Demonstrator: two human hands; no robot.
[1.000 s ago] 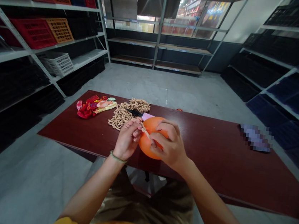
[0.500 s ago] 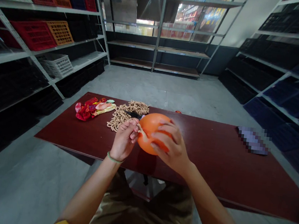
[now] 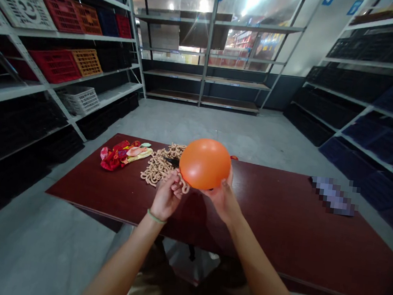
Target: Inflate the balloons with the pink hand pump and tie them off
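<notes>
A glossy round orange balloon (image 3: 205, 163) is held above the front half of the table. My right hand (image 3: 222, 195) cups it from below and the right, thumb against its side and the other fingers mostly hidden. My left hand (image 3: 168, 195) is closed at its lower left, pinching a thick beige cord (image 3: 185, 188) whose short loop hangs beside the balloon. Behind my left hand lies a tangled heap of the same curly beige cord (image 3: 155, 167). A dark object (image 3: 171, 162) rests in that heap, its kind unclear.
Crumpled red and yellow cloth (image 3: 119, 155) lies on the left of the dark red table (image 3: 274, 213). A blurred, pixelated flat item (image 3: 333, 195) is at the right. Shelves with crates (image 3: 55, 65) stand on the left; a metal rack (image 3: 204, 79) is behind.
The balloon has turned and risen slightly, its smooth side now facing up. My right hand has shifted from over its right side to underneath. The view has tilted up a little.
</notes>
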